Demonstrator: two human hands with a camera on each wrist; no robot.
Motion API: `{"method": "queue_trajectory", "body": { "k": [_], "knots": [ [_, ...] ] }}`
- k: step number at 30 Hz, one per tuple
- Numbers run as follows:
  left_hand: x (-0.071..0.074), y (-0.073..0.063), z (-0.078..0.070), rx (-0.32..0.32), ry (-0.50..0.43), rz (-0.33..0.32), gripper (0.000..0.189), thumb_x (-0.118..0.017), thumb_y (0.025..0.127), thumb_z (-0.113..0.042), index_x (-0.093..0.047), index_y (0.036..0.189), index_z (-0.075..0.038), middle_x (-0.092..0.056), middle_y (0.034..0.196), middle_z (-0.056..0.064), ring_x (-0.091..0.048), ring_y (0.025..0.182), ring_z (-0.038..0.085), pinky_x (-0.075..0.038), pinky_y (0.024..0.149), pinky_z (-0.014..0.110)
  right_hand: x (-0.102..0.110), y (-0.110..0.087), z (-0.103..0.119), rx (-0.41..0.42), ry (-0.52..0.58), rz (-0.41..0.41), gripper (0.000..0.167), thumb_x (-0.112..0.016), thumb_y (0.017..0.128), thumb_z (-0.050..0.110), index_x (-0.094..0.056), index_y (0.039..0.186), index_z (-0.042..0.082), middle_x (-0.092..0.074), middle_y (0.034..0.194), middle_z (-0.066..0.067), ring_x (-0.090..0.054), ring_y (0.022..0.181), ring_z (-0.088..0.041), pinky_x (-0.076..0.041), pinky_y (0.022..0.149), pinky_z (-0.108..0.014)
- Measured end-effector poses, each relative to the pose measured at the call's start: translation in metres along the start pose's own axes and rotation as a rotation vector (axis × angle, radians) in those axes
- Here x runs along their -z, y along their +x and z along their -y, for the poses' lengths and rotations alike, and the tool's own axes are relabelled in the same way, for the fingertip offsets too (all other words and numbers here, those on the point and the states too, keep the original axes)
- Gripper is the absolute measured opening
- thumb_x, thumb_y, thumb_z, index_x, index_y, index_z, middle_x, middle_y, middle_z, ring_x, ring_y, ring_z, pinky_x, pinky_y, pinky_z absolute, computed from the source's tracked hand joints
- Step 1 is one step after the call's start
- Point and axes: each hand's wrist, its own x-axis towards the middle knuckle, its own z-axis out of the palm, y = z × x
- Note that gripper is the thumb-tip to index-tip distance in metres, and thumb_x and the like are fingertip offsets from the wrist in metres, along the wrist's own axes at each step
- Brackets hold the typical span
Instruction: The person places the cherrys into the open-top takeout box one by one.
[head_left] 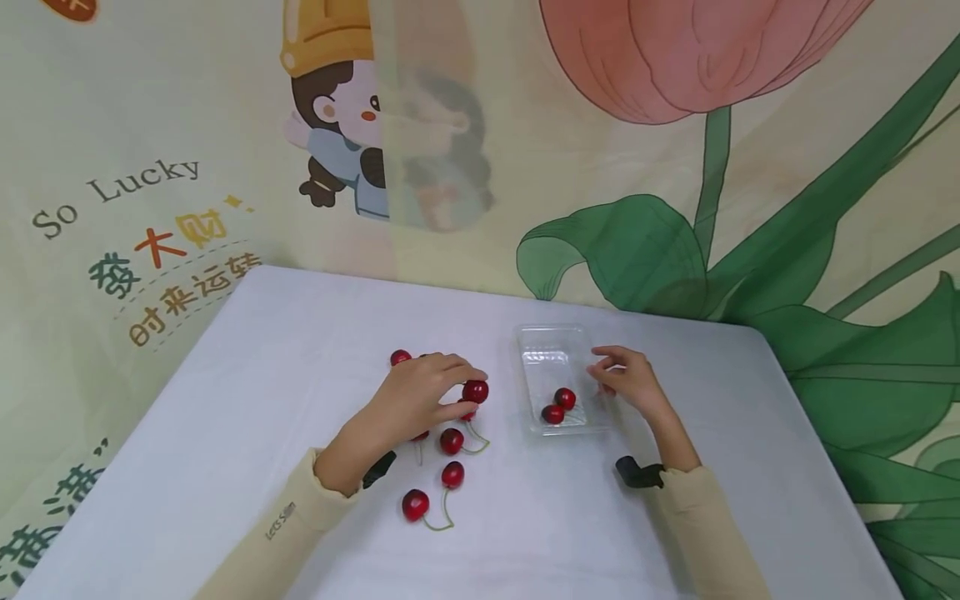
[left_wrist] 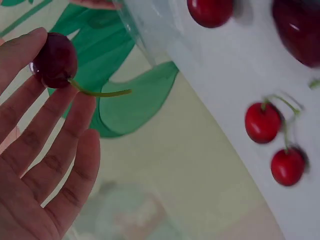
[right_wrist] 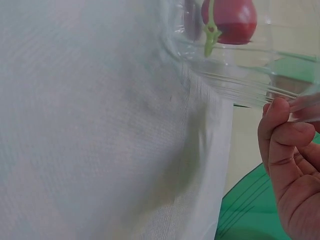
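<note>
My left hand (head_left: 412, 396) pinches a dark red cherry (head_left: 476, 391) between thumb and fingertips, above the table and left of the clear plastic box. A short green stem (left_wrist: 107, 93) hangs from this cherry in the left wrist view. At the box's right side, my right hand (head_left: 633, 383) holds the rim of the plastic box (head_left: 547, 358) with bent fingers, seen closely in the right wrist view. Two cherries (head_left: 565, 398) lie in the near half of the box. Beneath and around my left hand are more cherries (head_left: 452, 441), some partly hidden by it.
Nearer on the white table (head_left: 540, 517) lies a pair of cherries (head_left: 416, 505) joined by their stems. Another cherry (head_left: 401, 357) shows beyond my left hand. A printed cloth (head_left: 450, 258) hangs behind the table's far edge.
</note>
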Motion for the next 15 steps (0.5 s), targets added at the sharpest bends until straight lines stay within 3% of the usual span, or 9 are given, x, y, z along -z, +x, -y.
{"method": "queue_trajectory", "body": {
  "k": [6, 10, 15],
  "knots": [
    [-0.015, 0.031, -0.013, -0.108, 0.003, 0.026, 0.032, -0.076, 0.086, -0.030, -0.071, 0.115, -0.018, -0.070, 0.110, -0.001, -0.066, 0.095, 0.016, -0.056, 0.071, 0.027, 0.000, -0.002, 0.003, 0.000, 0.006, -0.001, 0.044, -0.065, 0.093, 0.009, -0.053, 0.131, -0.009, -0.062, 0.098, -0.022, -0.056, 0.062, -0.017, -0.049, 0.057, -0.023],
    [-0.023, 0.048, -0.023, -0.181, 0.038, 0.033, 0.031, -0.076, 0.086, -0.031, -0.071, 0.114, -0.019, -0.070, 0.108, -0.002, -0.066, 0.093, 0.015, -0.056, 0.073, 0.026, 0.000, -0.002, 0.002, -0.001, 0.005, -0.001, 0.044, -0.066, 0.093, 0.009, -0.053, 0.131, -0.008, -0.062, 0.099, -0.022, -0.056, 0.062, -0.017, -0.048, 0.057, -0.023],
    [-0.030, 0.065, -0.032, -0.218, 0.072, 0.064, 0.030, -0.076, 0.086, -0.032, -0.071, 0.113, -0.020, -0.070, 0.107, -0.004, -0.065, 0.094, 0.014, -0.055, 0.074, 0.026, 0.000, -0.002, 0.001, -0.002, 0.007, -0.002, 0.044, -0.066, 0.093, 0.010, -0.053, 0.131, -0.008, -0.063, 0.098, -0.022, -0.056, 0.062, -0.017, -0.048, 0.057, -0.024]
  ]
}}
